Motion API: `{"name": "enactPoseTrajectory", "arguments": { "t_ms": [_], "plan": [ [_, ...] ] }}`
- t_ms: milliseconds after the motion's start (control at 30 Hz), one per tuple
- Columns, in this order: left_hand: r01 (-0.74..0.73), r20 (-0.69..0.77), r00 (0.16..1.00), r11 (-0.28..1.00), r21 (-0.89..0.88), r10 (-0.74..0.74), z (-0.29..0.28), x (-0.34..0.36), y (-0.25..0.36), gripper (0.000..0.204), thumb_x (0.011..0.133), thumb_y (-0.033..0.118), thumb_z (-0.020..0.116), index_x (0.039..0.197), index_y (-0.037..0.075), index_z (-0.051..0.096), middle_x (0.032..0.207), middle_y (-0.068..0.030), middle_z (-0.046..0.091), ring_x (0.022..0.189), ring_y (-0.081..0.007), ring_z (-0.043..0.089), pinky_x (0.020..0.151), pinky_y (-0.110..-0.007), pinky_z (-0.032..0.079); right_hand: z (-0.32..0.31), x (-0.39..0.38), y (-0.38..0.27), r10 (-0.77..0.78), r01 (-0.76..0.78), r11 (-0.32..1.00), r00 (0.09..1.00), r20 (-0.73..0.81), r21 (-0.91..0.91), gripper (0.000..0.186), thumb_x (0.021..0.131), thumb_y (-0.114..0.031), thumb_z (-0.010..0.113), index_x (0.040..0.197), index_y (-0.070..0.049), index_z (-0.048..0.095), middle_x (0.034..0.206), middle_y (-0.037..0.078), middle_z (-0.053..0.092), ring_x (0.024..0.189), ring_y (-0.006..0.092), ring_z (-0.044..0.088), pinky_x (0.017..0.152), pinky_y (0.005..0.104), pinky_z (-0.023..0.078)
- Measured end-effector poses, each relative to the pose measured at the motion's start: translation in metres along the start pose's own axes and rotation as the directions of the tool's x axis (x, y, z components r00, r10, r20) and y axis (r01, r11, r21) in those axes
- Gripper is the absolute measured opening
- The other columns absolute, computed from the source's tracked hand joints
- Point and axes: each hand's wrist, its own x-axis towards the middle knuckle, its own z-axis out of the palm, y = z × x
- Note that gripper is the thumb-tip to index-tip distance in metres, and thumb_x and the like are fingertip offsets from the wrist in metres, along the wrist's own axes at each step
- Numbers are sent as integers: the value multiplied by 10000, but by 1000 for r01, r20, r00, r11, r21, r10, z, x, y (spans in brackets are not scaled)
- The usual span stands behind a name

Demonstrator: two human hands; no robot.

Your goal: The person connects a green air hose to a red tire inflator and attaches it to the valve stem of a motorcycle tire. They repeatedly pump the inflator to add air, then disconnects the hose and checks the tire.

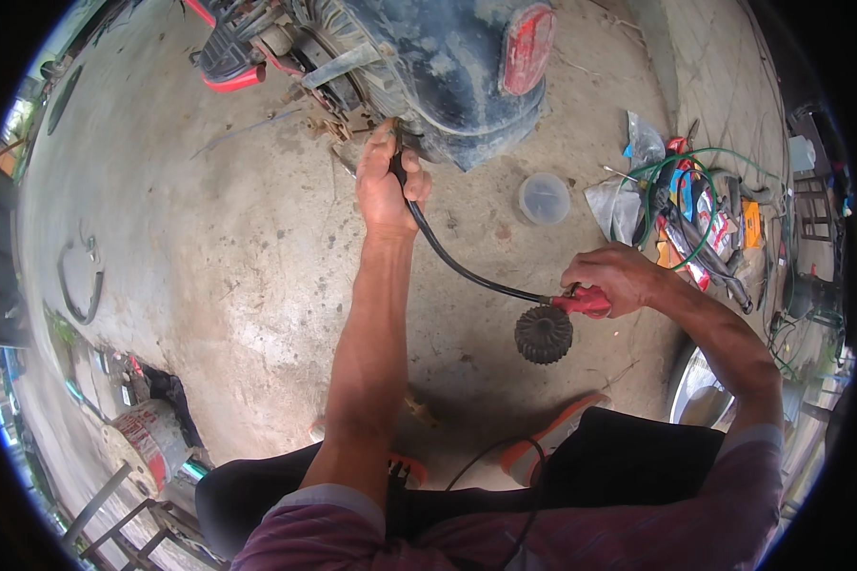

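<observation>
Left hand (388,181) clamped on black hose (457,266) at the dusty motorbike wheel (428,76); right hand (614,278) squeezing red trigger gun (583,303). Best kept pressed squarely, steady.

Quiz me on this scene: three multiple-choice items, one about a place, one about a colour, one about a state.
1. Where does the black gear lie?
A. on the concrete floor below the right hand
B. on the vehicle's tail
C. in the clear tub

2. What colour is the tool handle in the right hand?
A. blue
B. red
C. yellow

3. How is the black hose held?
A. lying loose, untouched
B. coiled in the tool pile
C. gripped by the left hand at the vehicle end

Answers: 1 A, it rests on bare concrete; 2 B, red shows between the fingers; 3 C, the left hand's fingers wrap its end.
</observation>
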Motion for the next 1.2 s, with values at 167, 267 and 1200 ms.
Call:
{"name": "enactPoseTrajectory", "arguments": {
  "t_ms": [167,267,1200],
  "plan": [
    [-6,52,999,1000,9,6,-6,3,-1,334,1079,227,514,1379,83,542,675,-61,603,407,-140,414,395,-293,344,10,-1,0,-1,1,999,1000,12,33,458,698,-123,847,1105,-132,636,990,61,661,880,306,698,679,437,549],
    [-8,30,1000,1000,17,8,-5,2,0,347,1074,227,526,1388,80,537,677,-63,605,409,-146,418,400,-296,349,38,2,5,-24,24,1000,999,30,-7,427,748,-137,826,1125,-123,626,1016,65,644,901,301,695,689,437,556],
    [-5,-157,977,745,667,147,2,16,35,180,1046,226,614,1006,67,689,797,-12,632,670,-117,537,622,-285,443,46,262,-71,739,35,95,667,-94,995,309,975,-310,626,1080,-39,730,952,64,719,797,149,679,704,309,529]
  ]
}}
